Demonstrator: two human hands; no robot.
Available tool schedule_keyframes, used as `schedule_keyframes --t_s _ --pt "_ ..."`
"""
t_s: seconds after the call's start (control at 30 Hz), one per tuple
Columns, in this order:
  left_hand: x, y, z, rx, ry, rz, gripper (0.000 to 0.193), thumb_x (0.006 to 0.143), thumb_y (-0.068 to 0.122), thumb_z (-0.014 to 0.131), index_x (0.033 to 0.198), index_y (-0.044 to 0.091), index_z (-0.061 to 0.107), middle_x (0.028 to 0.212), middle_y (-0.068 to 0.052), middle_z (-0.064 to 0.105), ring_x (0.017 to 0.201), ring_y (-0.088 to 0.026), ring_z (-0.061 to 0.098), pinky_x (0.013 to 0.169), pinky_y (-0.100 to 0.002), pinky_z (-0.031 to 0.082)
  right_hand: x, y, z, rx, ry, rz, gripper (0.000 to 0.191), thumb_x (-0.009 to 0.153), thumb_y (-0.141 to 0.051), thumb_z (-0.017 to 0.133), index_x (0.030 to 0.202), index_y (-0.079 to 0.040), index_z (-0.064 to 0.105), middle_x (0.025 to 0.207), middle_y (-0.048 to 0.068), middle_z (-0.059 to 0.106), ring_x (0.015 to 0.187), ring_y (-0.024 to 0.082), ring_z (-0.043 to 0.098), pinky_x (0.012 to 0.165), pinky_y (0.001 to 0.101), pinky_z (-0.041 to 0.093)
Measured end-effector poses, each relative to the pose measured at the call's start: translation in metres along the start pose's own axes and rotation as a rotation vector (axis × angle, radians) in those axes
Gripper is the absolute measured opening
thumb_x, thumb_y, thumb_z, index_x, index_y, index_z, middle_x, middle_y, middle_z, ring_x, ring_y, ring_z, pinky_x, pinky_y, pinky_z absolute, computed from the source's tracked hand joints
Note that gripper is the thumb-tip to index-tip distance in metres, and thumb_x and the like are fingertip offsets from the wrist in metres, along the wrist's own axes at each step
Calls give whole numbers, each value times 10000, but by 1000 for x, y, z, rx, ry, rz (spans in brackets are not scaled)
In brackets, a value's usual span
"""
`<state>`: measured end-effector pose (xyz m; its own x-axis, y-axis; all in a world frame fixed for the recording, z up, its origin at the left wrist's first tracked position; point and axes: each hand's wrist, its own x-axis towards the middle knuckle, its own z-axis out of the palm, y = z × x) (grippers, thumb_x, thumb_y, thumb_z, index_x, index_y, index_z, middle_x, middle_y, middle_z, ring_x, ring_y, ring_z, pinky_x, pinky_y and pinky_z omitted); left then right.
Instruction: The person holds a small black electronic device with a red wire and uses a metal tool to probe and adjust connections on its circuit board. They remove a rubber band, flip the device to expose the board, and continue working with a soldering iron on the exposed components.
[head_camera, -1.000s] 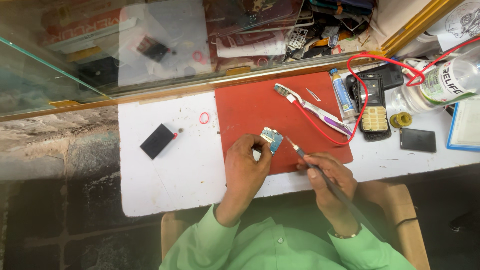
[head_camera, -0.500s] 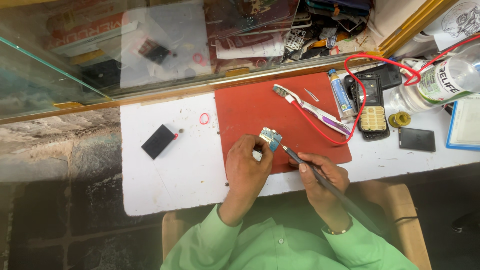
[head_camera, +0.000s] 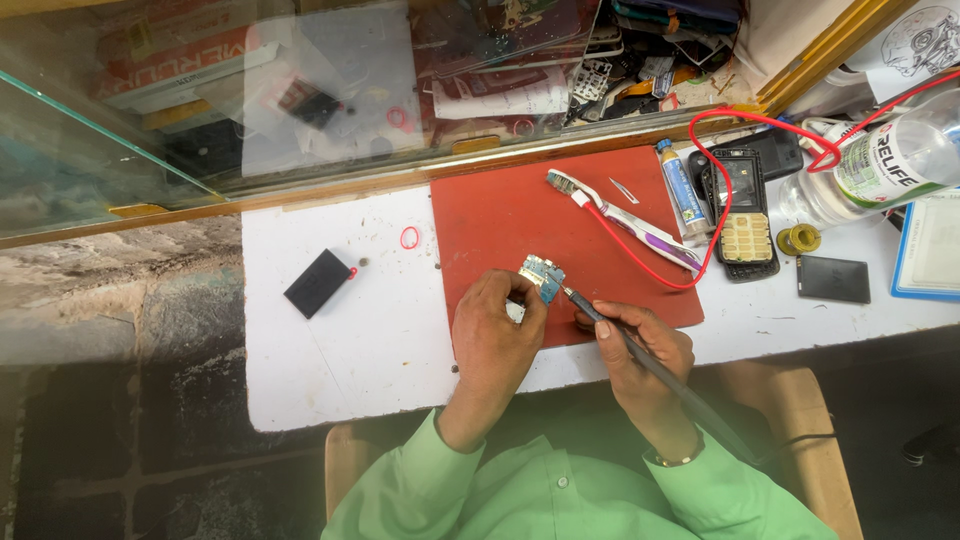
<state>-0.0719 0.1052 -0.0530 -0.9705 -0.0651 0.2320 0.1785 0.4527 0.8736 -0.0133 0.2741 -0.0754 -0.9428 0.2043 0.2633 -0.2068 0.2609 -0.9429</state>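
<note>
Two hands recorded over red mat on white tabletop. Left hand: fingers closed on small circuit board, held just above mat's near edge. Right hand: fingers closed around dark soldering iron, tip touching board. Toothbrush, red wire and blue tube on or beside mat. Opened phone, yellow solder spool, black battery and red rubber band nearby.

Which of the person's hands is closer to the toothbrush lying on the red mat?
The right hand. It sits just below the toothbrush, holding a soldering iron. The left hand is farther to the left, pinching a small circuit board.
</note>
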Motion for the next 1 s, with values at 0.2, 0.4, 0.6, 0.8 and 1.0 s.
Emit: schedule_keyframes --t_s 0.2,0.4,0.6,0.8,1.0 --pt "0 -2 1 0 1 0 104 808 69 736 821 57 633 806 -69 681 756 -248 664 686 -387 517 0 0 2 79 21 -22 252 1022 -120 638 1168 85 648 1023 160 778 950 196 775 893 301 630" --pt "0 -2 2 62 -8 4 106 801 78 729 813 61 625 811 -68 679 771 -264 650 695 -407 501 4 -7 0 94 101 12 249 1043 -118 593 1207 64 642 1054 150 759 988 187 733 928 300 589" --pt "-1 1 11 204 5 26 115 805 85 713 818 62 601 801 -74 655 774 -291 621 685 -446 460 26 -14 0 -98 -10 -58 228 1065 -128 579 1211 9 687 1157 111 746 1062 149 699 953 280 534" --pt "-2 7 13 140 27 28 117 832 89 721 828 51 611 801 -85 651 743 -267 614 667 -419 468 35 -16 4 -91 -41 32 219 1041 -116 625 1218 -11 698 1145 90 741 904 118 625 824 249 509" --pt "3 7 -4 -197 -115 -190 64 884 73 737 889 23 697 735 -37 653 571 -124 455 527 -308 383 45 -7 7 151 -112 0 206 992 -1 650 1196 4 624 1226 119 722 1141 141 671 990 273 538"
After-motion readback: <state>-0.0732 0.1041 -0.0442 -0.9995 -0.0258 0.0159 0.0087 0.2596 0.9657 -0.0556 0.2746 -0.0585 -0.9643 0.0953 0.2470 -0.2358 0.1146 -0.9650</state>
